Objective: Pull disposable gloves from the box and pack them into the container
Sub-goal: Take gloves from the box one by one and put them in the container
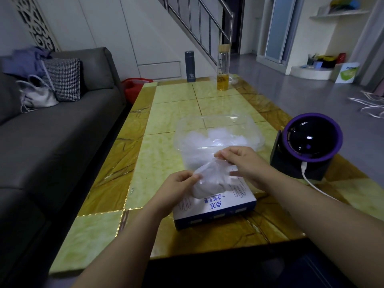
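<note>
Left hand (pixel 178 185) pinching one edge of a clear disposable glove (pixel 209 179), right hand (pixel 244 163) pinching its upper edge, glove bunched over the blue-and-white glove box (pixel 216 206), clear plastic container (pixel 218 134) just behind holding packed gloves, yellow tiled table (pixel 166 113).

i have the box (pixel 220 206) on the table (pixel 166 113) at the near middle. the container (pixel 218 123) sits just behind it on the far side, with a heap of gloves (pixel 218 138) inside. over the box, one glove (pixel 209 179) is pinched between my left grip (pixel 176 188) and my right grip (pixel 243 163). a round device (pixel 307 146) stands right of the container. a flask (pixel 190 66) and, to its right, a bottle (pixel 223 69) stand at the table's far end. a sofa (pixel 62 132) runs along the left, with a bag (pixel 37 96) and a cushion (pixel 62 80) on it.
</note>
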A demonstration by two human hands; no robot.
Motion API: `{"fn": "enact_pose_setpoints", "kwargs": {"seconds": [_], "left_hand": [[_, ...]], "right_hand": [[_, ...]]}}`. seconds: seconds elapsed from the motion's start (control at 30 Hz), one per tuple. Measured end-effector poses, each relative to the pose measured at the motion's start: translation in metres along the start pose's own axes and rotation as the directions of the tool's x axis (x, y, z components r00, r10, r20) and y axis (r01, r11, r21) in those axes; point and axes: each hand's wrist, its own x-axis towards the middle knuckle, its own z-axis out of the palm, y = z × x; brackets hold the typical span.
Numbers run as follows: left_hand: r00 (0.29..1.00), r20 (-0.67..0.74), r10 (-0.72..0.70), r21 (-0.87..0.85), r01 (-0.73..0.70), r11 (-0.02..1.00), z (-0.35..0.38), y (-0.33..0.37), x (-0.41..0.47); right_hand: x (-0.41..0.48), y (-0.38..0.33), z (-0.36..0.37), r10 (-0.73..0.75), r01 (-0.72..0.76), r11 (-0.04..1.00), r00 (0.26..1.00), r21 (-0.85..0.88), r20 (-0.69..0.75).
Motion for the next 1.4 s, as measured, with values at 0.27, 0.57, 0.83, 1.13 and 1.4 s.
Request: {"fn": "enact_pose_setpoints", "kwargs": {"seconds": [0.27,0.57,0.83,1.13,1.4], "left_hand": [[1.0,0.002,-0.007,-0.093,0.007,0.996,-0.004,-0.004,0.002],[0.992,0.059,0.115,0.185,-0.124,0.975,0.006,0.002,-0.005],[0.994,0.008,0.113,-0.05,-0.112,0.992,0.004,0.009,-0.014],[0.994,0.103,0.035,-0.248,-0.008,0.969,-0.008,0.03,-0.011],[0.978,-0.144,0.153,0.052,-0.147,0.988,0.005,0.07,0.002]], "right_hand": [[-0.009,0.018,-0.001,-0.012,0.045,0.919,0.996,-0.391,0.085],[0.0,-0.033,0.003,-0.018,0.032,0.972,0.998,-0.234,0.063],[-0.004,-0.042,0.009,-0.042,0.081,0.95,0.99,-0.303,0.134],[-0.006,-0.028,-0.003,0.076,-0.071,0.988,0.997,-0.141,0.033],[-0.024,-0.046,-0.001,-0.408,0.366,0.815,0.913,-0.448,0.003]]}}
